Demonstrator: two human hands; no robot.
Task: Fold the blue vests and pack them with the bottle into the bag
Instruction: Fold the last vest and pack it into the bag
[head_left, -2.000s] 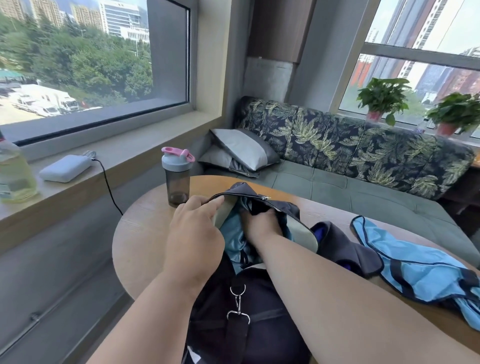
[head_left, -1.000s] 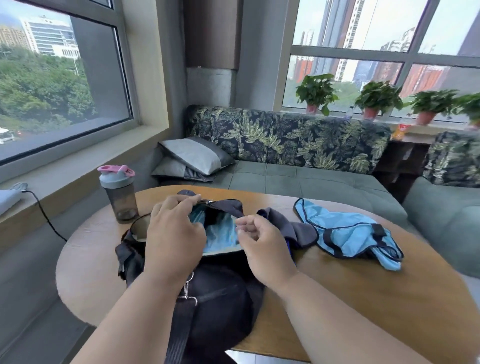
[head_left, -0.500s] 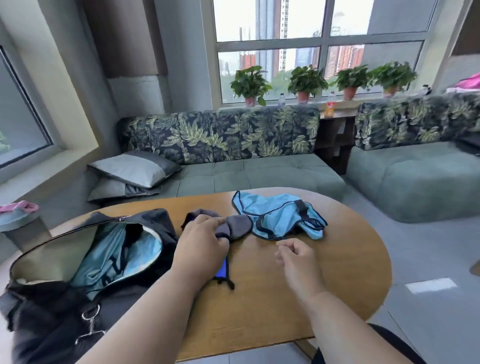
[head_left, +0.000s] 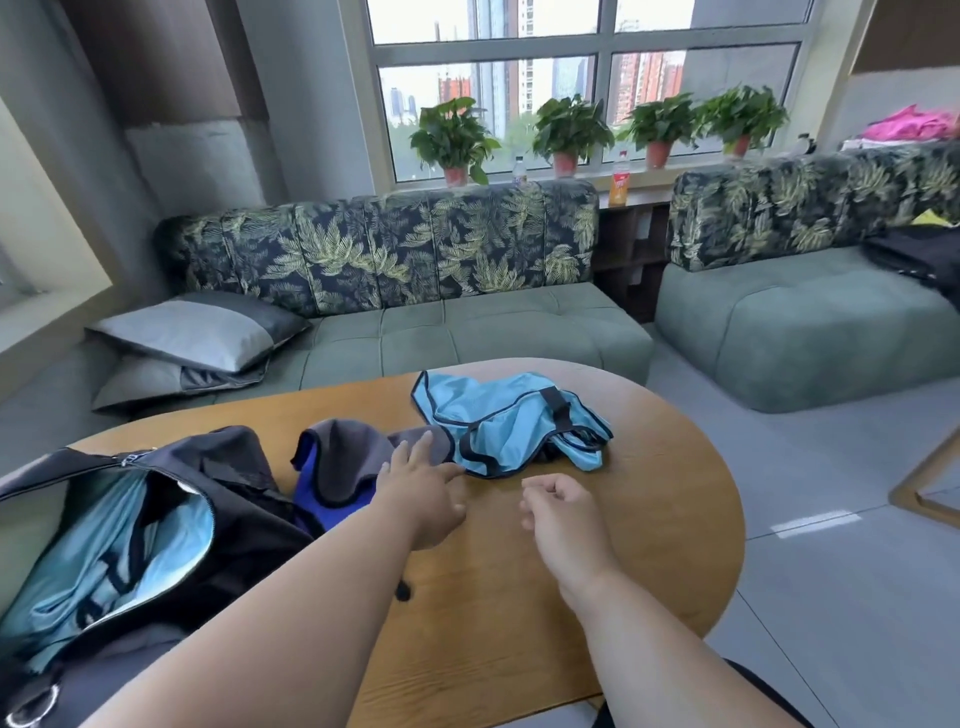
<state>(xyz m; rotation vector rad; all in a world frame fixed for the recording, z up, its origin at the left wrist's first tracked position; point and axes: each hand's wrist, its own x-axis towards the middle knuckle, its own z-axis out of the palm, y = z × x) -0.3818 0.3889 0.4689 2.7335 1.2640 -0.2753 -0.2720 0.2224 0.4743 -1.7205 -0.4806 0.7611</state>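
Head view has my left hand (head_left: 423, 493) stretched forward over the table (head_left: 519, 597), fingers straight and spread, holding nothing; the fingertips reach the near edge of the loose vest (head_left: 511, 423). My right hand (head_left: 563, 512) hovers just to the right of it, fingers loosely curled, also holding nothing.

That vest lies crumpled just beyond both hands, light blue with dark trim. A second vest (head_left: 119, 545) sits inside the open bag (head_left: 234, 514), well to the left of my left hand. So I count two blue vests: one packed, one out. I cannot see the bottle from here.

Between the bag and the loose vest, directly under and left of my left fingers, lies a grey and blue cloth (head_left: 343, 467), touching the vest's edge. It partly covers the way to the vest.

Beyond the table I count two sofas (head_left: 467, 327), two pillows (head_left: 192, 338) stacked on the left one, and four potted plants (head_left: 569, 130) on the sill. Two small bottles stand among the pots, one clear, one orange.
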